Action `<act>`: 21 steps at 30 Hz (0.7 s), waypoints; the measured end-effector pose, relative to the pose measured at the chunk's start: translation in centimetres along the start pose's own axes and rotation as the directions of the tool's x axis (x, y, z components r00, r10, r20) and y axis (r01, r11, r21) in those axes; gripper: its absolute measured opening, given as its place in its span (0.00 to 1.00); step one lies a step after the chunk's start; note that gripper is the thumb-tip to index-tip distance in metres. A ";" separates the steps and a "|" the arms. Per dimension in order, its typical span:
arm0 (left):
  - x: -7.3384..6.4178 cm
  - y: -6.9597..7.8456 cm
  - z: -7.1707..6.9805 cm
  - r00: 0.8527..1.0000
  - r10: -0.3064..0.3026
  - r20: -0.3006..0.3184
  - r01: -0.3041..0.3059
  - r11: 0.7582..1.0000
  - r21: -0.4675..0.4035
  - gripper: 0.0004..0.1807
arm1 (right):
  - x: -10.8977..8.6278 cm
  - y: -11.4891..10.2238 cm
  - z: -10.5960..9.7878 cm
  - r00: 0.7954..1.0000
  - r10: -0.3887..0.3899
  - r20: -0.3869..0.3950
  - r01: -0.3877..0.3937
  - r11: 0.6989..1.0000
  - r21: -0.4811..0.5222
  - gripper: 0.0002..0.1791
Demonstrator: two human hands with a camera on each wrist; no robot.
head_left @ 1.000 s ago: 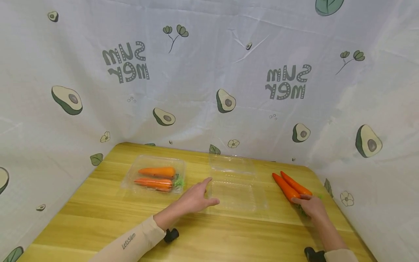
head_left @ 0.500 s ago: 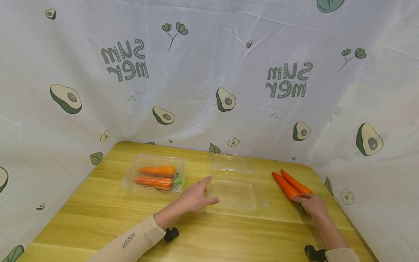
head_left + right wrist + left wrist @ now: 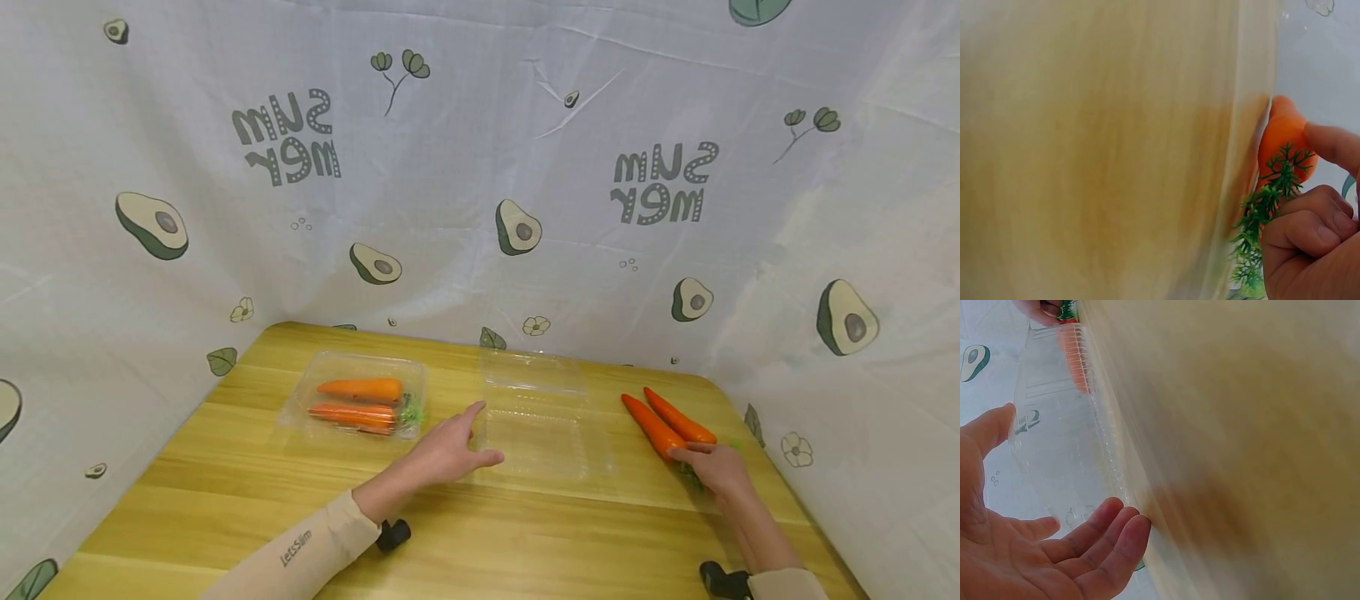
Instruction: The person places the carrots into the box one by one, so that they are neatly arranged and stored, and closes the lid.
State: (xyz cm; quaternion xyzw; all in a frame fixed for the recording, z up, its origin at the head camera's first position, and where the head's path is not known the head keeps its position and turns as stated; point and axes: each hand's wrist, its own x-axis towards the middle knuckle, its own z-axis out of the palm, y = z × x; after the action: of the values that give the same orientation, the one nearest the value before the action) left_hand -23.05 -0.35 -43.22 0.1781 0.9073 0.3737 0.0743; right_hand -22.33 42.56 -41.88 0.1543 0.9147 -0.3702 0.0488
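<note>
My right hand (image 3: 722, 472) pinches the thick, leafy end of an orange carrot (image 3: 649, 422) on the right of the table. A second carrot (image 3: 681, 417) lies alongside it. Green leaves (image 3: 1272, 197) hang below the held carrot in the right wrist view, beside my curled fingers. At the left edge of a clear plastic clamshell box (image 3: 536, 446), my left hand (image 3: 448, 450) is spread, thumb apart from the fingers. The box lies with its lid (image 3: 532, 372) folded back. Whether the left fingertips touch the box is hard to tell.
Another clear box (image 3: 300, 412), at the back left, is closed over two carrots (image 3: 360, 389) with a green top. The wooden table (image 3: 480, 542) meets a white printed curtain (image 3: 450, 167) at the back and sides.
The view has tilted very slightly. The held carrot's tip has shifted a touch to the left; both hands stay almost where they were.
</note>
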 end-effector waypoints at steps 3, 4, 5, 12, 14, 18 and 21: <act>0.0 0.1 -0.1 1.000 -0.003 0.000 0.003 1.000 0.002 0.51 | 0.0 -0.2 -0.2 1.000 0.005 0.004 -0.005 1.000 0.015 0.43; 0.0 0.1 -0.1 1.000 -0.003 0.000 0.003 1.000 0.004 0.51 | 0.0 -0.3 -0.2 1.000 0.002 0.008 -0.002 1.000 0.026 0.43; 0.1 0.1 -0.1 1.000 -0.003 0.000 0.003 1.000 0.007 0.51 | -0.1 -0.3 -0.3 1.000 0.005 0.012 -0.005 0.999 0.037 0.44; 0.1 0.2 -0.2 1.000 0.000 -0.004 0.000 1.000 0.023 0.51 | -0.2 -1.0 -0.4 0.998 -0.059 0.016 0.059 0.998 -0.007 0.45; 0.1 0.2 -0.3 1.000 0.001 -0.003 -0.001 1.000 0.024 0.51 | -0.1 -1.3 -0.4 0.997 -0.077 0.016 0.077 0.997 -0.018 0.45; 0.1 0.2 -0.3 1.000 0.004 -0.004 -0.003 1.000 0.021 0.50 | -0.2 -1.9 -0.5 0.996 -0.091 0.020 0.091 0.996 -0.004 0.44; 0.0 0.2 -0.2 1.000 0.001 -0.007 -0.001 1.000 0.019 0.50 | -0.5 -2.5 -0.6 0.996 -0.088 0.025 0.087 0.996 0.018 0.44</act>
State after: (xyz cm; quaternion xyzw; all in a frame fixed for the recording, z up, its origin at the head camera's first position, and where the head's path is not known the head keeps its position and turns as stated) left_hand -23.09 -0.37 -42.96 0.1780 0.9108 0.3659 0.0693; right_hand -22.66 41.18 -39.71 0.1096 0.9168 -0.3816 0.0431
